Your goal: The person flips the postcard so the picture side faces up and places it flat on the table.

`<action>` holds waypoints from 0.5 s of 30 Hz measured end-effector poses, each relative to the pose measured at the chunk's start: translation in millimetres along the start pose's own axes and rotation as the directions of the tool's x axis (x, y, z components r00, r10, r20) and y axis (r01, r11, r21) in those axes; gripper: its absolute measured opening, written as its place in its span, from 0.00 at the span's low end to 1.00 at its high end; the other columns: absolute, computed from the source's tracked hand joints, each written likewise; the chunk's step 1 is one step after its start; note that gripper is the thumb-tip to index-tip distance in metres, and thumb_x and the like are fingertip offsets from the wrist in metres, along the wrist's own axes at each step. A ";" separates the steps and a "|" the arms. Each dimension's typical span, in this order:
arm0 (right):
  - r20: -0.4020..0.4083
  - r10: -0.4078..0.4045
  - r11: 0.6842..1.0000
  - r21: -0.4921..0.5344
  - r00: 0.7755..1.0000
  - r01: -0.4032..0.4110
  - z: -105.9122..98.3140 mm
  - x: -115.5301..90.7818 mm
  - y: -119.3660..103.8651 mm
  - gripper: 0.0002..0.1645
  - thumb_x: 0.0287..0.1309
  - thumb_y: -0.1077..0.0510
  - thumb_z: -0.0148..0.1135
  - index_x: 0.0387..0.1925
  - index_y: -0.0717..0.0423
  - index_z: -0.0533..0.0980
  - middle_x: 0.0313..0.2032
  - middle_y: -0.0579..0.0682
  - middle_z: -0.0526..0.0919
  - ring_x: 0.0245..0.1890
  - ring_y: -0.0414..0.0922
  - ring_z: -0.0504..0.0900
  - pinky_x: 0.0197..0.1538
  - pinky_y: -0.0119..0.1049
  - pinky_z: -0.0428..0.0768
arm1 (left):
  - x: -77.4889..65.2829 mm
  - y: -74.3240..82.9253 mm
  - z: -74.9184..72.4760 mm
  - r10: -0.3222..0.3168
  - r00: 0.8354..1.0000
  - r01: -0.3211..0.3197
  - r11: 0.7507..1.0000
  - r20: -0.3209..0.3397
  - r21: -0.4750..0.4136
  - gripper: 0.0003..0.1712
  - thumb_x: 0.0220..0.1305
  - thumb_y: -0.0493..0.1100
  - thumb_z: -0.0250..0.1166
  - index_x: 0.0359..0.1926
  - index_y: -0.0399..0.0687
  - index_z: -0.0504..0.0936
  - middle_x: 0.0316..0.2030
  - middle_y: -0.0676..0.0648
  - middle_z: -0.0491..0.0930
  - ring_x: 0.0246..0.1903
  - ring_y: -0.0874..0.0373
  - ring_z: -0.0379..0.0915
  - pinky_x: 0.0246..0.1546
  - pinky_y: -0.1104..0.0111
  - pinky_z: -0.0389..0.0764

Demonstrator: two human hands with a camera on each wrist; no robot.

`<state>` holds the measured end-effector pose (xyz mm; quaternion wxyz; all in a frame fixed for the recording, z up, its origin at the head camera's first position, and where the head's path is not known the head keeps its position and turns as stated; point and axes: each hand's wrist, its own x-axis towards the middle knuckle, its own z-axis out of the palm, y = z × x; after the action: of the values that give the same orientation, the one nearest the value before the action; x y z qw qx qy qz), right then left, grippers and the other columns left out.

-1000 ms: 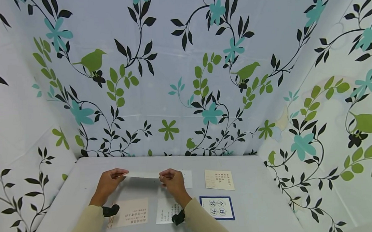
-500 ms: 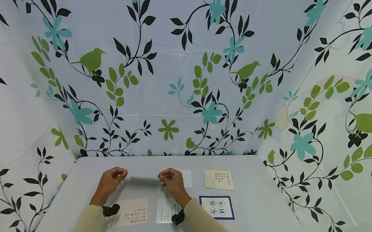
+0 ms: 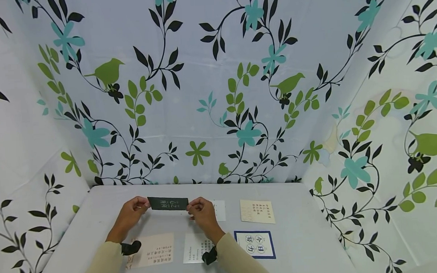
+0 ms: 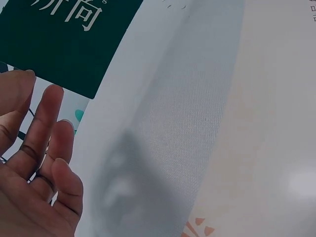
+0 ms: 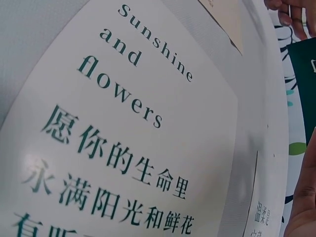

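A dark green card with pale Chinese characters is held up over the far part of the table, stretched lengthwise between two hands. At its left end the left hand pinches the edge between thumb and fingertips. The right hand pinches the opposite end. From the left wrist, the green card shows its lower corner, with the thumb and index fingertip right at its edge. In the right wrist view only a strip of the right hand shows, below the card.
Cards lie on the pale table: a peach one and a white "Sunshine and flowers" card under the forearms, a blue-bordered card, a cream card and a white card partly behind the right hand. Patterned cloth surrounds the table.
The card has turned over between the fingers: a second ago it showed a pale face, half a second ago it was practically edge-on, now its green face shows. Both hands have stayed in place.
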<state>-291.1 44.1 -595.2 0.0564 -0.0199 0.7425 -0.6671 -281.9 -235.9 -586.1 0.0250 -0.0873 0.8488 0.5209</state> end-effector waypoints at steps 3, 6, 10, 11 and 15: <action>-0.002 0.006 1.000 0.007 1.000 -0.006 0.3 -0.6 -0.3 0.03 0.70 0.62 0.67 0.43 0.56 0.81 0.37 0.47 0.89 0.39 0.44 0.87 0.45 0.44 0.90 | 0.1 -0.8 0.7 -0.009 1.000 0.009 1.000 0.000 -0.009 0.16 0.79 0.46 0.62 0.58 0.41 0.78 0.52 0.39 0.82 0.48 0.46 0.77 0.41 0.61 0.78; -0.007 0.008 1.000 0.011 1.000 -0.008 0.8 -0.4 0.6 0.03 0.70 0.61 0.67 0.42 0.55 0.81 0.37 0.47 0.89 0.39 0.45 0.87 0.44 0.44 0.90 | -0.3 -1.8 1.2 -0.005 1.000 0.004 1.000 -0.003 -0.018 0.17 0.78 0.47 0.64 0.58 0.41 0.79 0.51 0.40 0.83 0.48 0.46 0.77 0.42 0.62 0.78; -0.025 0.011 1.000 0.003 1.000 -0.011 2.1 -0.1 1.6 0.03 0.69 0.60 0.69 0.41 0.53 0.82 0.36 0.47 0.86 0.39 0.47 0.86 0.43 0.45 0.90 | -1.7 -3.5 2.0 0.016 1.000 -0.016 0.999 -0.011 -0.031 0.19 0.75 0.47 0.67 0.58 0.39 0.80 0.49 0.41 0.85 0.48 0.45 0.79 0.40 0.66 0.78; -0.032 0.011 1.000 -0.002 0.999 -0.011 2.5 -0.1 1.6 0.03 0.68 0.59 0.70 0.41 0.53 0.82 0.35 0.47 0.86 0.39 0.47 0.86 0.43 0.45 0.90 | -2.0 -3.9 2.1 0.021 1.000 -0.021 0.999 -0.013 -0.034 0.19 0.75 0.47 0.68 0.58 0.39 0.80 0.48 0.42 0.85 0.48 0.45 0.79 0.39 0.67 0.78; -0.061 0.009 1.000 -0.019 0.998 -0.010 3.8 -0.6 1.7 0.04 0.67 0.59 0.71 0.40 0.52 0.83 0.36 0.47 0.85 0.38 0.46 0.86 0.42 0.43 0.89 | -3.1 -4.1 1.8 0.038 0.999 -0.039 0.999 -0.018 -0.036 0.19 0.73 0.46 0.69 0.56 0.38 0.80 0.46 0.43 0.86 0.47 0.46 0.79 0.37 0.68 0.77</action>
<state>-290.0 40.7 -597.3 0.0367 0.0037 0.7503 -0.6601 -278.2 -235.7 -590.1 0.0061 -0.0758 0.8408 0.5359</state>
